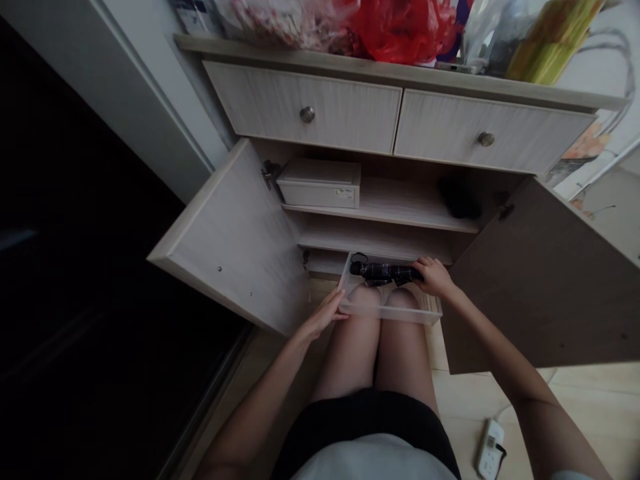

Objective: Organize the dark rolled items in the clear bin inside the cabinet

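- The cabinet stands open; the dark lump inside is too dim to identify.
- The clear bin rests across your knees. It looks like light, bendy plastic, so hold both ends.
- The folded umbrella lies inside the bin. It is probably light with slippery fabric, so grip mid-shaft.
- Your left hand lies flat, fingers together, on the bin's left end. Your right hand curls round the umbrella's right end, hiding it.

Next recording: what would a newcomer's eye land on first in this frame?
The open cabinet, both doors swung wide, fills the middle. Low in front of it, the right hand grips a dark folded umbrella lying in a clear bin, while the left hand rests against the bin's left end. Up on the cabinet top, a red plastic bag stands out brightly.
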Motion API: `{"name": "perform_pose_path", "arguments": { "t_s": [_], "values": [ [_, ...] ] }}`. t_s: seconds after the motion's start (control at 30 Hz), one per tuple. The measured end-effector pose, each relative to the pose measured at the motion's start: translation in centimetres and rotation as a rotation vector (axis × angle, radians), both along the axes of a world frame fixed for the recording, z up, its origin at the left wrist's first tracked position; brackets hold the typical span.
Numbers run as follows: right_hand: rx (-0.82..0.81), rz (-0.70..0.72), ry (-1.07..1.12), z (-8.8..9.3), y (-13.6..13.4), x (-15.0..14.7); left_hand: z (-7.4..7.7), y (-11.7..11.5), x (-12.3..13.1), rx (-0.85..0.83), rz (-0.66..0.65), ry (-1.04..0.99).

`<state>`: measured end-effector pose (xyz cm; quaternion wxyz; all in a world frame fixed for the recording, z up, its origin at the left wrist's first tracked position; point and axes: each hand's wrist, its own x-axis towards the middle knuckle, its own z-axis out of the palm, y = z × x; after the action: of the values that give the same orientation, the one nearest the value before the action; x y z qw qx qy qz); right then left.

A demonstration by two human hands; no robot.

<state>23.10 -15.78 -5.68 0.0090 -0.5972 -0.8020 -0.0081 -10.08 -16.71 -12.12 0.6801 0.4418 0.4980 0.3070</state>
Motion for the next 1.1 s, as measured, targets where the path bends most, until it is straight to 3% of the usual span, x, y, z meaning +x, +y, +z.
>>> {"name": "perform_pose_path", "arguments": {
  "t_s": [0.3, 0.43, 0.5, 0.6, 0.67, 0.73, 0.9, 1.1],
  "values": [
    [0.043, -0.024, -0.244, -0.3, 0.1, -3.0, -0.5, -0.1, -0.1, -0.017, 0.036, -0.009],
    [0.027, 0.022, -0.118, 0.9, 2.2, -1.0, -0.1, -0.1, -0.1, -0.019, 0.052, 0.044],
    [0.091, -0.101, 0.017, 2.3, 4.9, 1.5, 0.2, -0.1, -0.1, -0.016, 0.043, 0.067],
    [0.245, -0.482, 0.119, 4.3, 10.3, 6.0, 0.5, 0.0, 0.0, -0.019, 0.038, 0.083],
    [0.279, -0.691, 0.102, 5.0, 13.5, 8.6, 0.5, 0.1, 0.0, -0.028, 0.034, 0.082],
    [0.248, -0.809, 0.082, 5.0, 16.0, 10.3, 0.4, 0.3, 0.0, -0.033, 0.022, 0.070],
    [0.186, -0.888, 0.116, 3.2, 18.5, 11.6, -0.1, 0.7, -0.3, -0.021, 0.007, 0.076],
    [0.280, -0.949, 0.200, 1.7, 17.9, 11.2, 0.1, 0.5, -0.4, -0.016, -0.007, 0.073]
  ]
}}
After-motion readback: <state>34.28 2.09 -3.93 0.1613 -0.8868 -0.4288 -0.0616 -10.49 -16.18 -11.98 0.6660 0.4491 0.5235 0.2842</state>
